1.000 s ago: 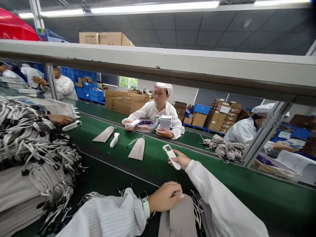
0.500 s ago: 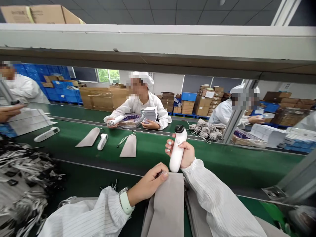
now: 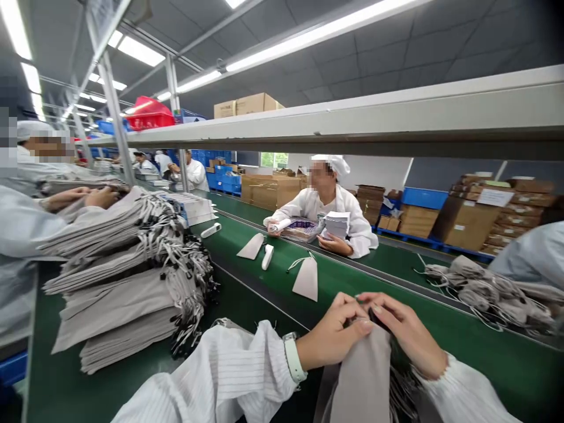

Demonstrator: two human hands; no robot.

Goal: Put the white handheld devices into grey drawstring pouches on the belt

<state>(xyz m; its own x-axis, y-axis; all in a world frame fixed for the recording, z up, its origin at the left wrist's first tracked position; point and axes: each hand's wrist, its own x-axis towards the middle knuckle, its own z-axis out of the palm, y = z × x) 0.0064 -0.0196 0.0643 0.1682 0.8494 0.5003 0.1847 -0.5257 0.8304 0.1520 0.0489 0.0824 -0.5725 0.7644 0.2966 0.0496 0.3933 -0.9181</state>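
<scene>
My left hand (image 3: 335,335) and my right hand (image 3: 403,332) both grip the top of a grey drawstring pouch (image 3: 363,376) near the front edge of the green belt (image 3: 273,288). The white handheld device that my right hand held is hidden; a dark end shows at the pouch mouth between my fingers. More grey pouches lie under the one I hold. On the belt beyond my hands lie a flat grey pouch (image 3: 307,278), another white handheld device (image 3: 267,257) and a second pouch (image 3: 251,246).
A tall stack of grey pouches with black-and-white cords (image 3: 127,276) fills the left. A person in white sits across the belt holding a white device and a stack of cards (image 3: 337,223). Filled pouches (image 3: 484,291) lie at the right. Another person's hands rest at far left.
My right hand has brought the white device down into the pouch held by my left hand. My view has swung left, showing the pouch stack.
</scene>
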